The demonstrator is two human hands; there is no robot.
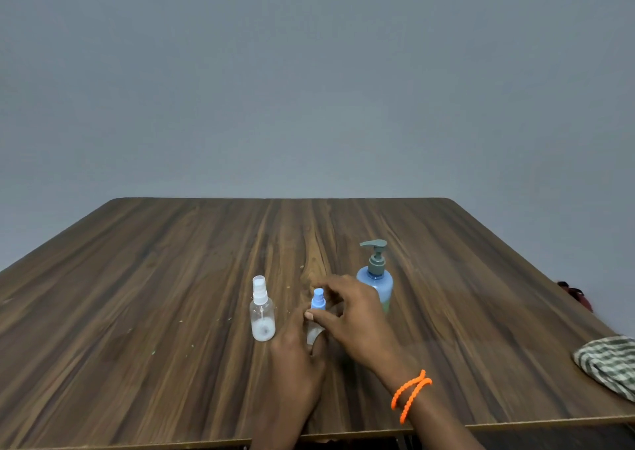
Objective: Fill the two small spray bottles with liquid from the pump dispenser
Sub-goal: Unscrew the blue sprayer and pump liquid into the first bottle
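Left hand clamps blue-capped bottle upright on bench; right hand fingers pinch its cap, probably to unscrew.

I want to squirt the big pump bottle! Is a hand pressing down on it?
No, both hands are around the small blue-capped spray bottle; the pump dispenser stands untouched behind the right hand.

My left hand holds the blue-capped spray bottle upright on the table, my right hand pinching its cap
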